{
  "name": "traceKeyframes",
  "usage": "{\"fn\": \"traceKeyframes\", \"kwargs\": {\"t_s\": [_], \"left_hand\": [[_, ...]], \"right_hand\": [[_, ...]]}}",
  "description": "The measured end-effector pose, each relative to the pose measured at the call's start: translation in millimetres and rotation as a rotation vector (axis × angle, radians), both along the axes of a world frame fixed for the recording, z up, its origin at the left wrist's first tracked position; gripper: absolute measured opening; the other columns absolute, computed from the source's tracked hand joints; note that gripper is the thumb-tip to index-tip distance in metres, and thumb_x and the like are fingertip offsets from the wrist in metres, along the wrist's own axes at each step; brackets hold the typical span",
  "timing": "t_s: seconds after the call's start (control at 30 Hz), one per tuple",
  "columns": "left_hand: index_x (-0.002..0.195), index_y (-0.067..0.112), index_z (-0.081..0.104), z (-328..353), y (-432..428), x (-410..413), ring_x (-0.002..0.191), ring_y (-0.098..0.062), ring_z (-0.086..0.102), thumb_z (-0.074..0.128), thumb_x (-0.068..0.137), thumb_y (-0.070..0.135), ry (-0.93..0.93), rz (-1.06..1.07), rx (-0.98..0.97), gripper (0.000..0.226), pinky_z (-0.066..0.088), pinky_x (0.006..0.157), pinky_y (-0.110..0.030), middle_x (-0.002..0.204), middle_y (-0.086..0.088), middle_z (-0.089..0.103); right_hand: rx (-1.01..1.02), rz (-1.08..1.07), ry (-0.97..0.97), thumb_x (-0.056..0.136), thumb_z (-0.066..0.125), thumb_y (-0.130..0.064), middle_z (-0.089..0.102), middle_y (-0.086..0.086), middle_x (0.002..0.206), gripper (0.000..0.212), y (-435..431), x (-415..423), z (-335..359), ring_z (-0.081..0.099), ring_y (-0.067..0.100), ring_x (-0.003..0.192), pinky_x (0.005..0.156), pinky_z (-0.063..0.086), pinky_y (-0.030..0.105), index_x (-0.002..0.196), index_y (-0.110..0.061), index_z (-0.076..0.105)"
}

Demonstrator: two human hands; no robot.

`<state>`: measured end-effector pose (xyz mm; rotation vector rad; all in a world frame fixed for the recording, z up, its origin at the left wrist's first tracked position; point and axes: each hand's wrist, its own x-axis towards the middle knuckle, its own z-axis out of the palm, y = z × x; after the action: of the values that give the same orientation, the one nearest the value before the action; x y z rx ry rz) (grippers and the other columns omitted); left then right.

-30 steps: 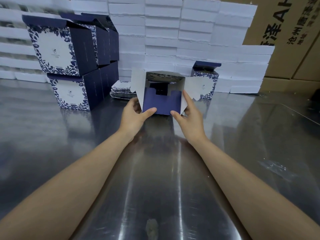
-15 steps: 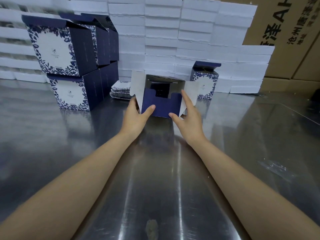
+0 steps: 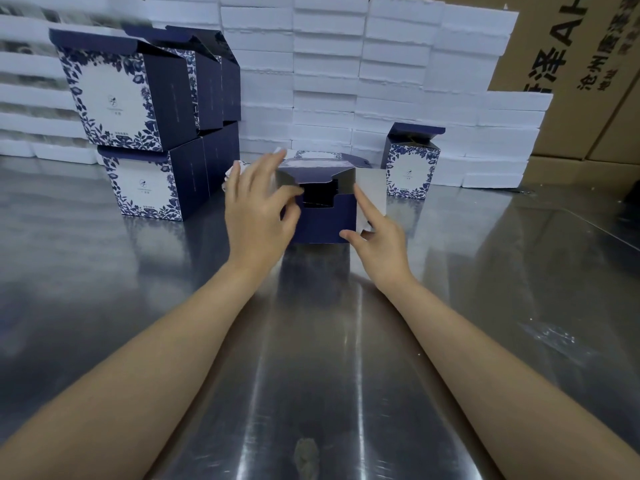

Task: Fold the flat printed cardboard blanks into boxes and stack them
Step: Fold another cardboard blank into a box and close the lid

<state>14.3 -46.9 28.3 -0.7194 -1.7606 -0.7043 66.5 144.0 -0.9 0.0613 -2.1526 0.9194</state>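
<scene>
Head view: half-folded box (image 3: 322, 220) stands on the tabletop (image 3: 173, 306), right of the box stack (image 3: 138, 133). Left hand (image 3: 256, 216) presses its left flap, fingers straight; right hand (image 3: 377, 237) has a pinching grip on its right flap.

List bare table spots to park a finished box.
Bare steel table on the near left, in front of the stacked boxes; also right of the right hand, nearer than the lone box. Crowded: between stacked boxes and half-folded box, where the left hand works, and along the foam slabs.
</scene>
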Motion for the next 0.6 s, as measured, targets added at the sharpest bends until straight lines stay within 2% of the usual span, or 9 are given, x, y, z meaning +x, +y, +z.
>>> {"fn": "traceKeyframes", "kwargs": {"t_s": [0.1, 0.2, 0.27, 0.33, 0.4, 0.47, 0.6], "left_hand": [[0.091, 0.009, 0.071, 7, 0, 4, 0.11, -0.021, 0.063, 0.058, 0.087, 0.017, -0.026, 0.032, -0.048, 0.016, 0.024, 0.116, -0.052, 0.124, -0.003, 0.066], [0.1, 0.011, 0.072, 15, -5, 6, 0.091, -0.021, 0.065, 0.054, 0.088, 0.014, 0.0, 0.066, -0.063, 0.021, 0.024, 0.116, -0.05, 0.102, 0.0, 0.071], [0.095, 0.012, 0.07, 21, -11, 6, 0.079, -0.022, 0.062, 0.051, 0.09, 0.012, -0.008, 0.079, -0.062, 0.02, 0.028, 0.109, -0.041, 0.091, 0.001, 0.071], [0.092, 0.012, 0.067, 28, -17, 7, 0.071, -0.023, 0.06, 0.047, 0.091, 0.011, -0.078, 0.074, -0.066, 0.021, 0.034, 0.095, -0.038, 0.082, 0.001, 0.069], [0.092, 0.013, 0.065, 37, -22, 8, 0.065, -0.024, 0.056, 0.043, 0.092, 0.011, -0.18, 0.041, -0.066, 0.022, 0.035, 0.086, -0.038, 0.072, 0.003, 0.063], [0.091, 0.013, 0.062, 43, -23, 9, 0.061, -0.027, 0.051, 0.04, 0.093, 0.012, -0.271, 0.01, -0.058, 0.022, 0.038, 0.086, -0.04, 0.063, 0.005, 0.054], [0.096, 0.013, 0.057, 51, -23, 9, 0.067, -0.03, 0.047, 0.034, 0.098, 0.012, -0.449, -0.001, -0.085, 0.022, 0.037, 0.076, -0.039, 0.06, 0.007, 0.044]], "right_hand": [[0.061, -0.001, 0.011, 0.081, 0.074, -0.008, 0.025, -0.009, 0.054, 0.083, 0, 2, 1, 0.039, 0.004, 0.05, 0.06, 0.034, 0.003, 0.141, -0.042, 0.027], [0.093, -0.005, -0.008, 0.082, 0.074, -0.01, 0.027, -0.011, 0.055, 0.084, -2, 3, 2, 0.038, 0.005, 0.052, 0.063, 0.036, 0.007, 0.14, -0.043, 0.024], [0.133, 0.021, -0.024, 0.083, 0.074, -0.01, 0.033, -0.016, 0.062, 0.084, -4, 4, 2, 0.042, 0.003, 0.059, 0.068, 0.036, 0.008, 0.144, -0.038, 0.024], [0.161, 0.062, -0.021, 0.084, 0.072, -0.007, 0.036, -0.028, 0.075, 0.08, -5, 5, 1, 0.049, -0.011, 0.073, 0.074, 0.032, -0.001, 0.148, -0.028, 0.029], [0.172, 0.076, -0.025, 0.084, 0.072, -0.006, 0.044, -0.028, 0.088, 0.077, -6, 4, 0, 0.044, -0.025, 0.082, 0.078, 0.029, -0.005, 0.149, -0.024, 0.033], [0.176, 0.071, -0.021, 0.084, 0.072, -0.007, 0.049, -0.019, 0.093, 0.077, -6, 3, -1, 0.043, -0.026, 0.083, 0.078, 0.029, -0.006, 0.148, -0.024, 0.034], [0.164, 0.073, -0.007, 0.083, 0.073, -0.007, 0.04, -0.035, 0.078, 0.076, -4, 1, -4, 0.046, -0.02, 0.081, 0.078, 0.036, -0.004, 0.147, -0.029, 0.038]]}}
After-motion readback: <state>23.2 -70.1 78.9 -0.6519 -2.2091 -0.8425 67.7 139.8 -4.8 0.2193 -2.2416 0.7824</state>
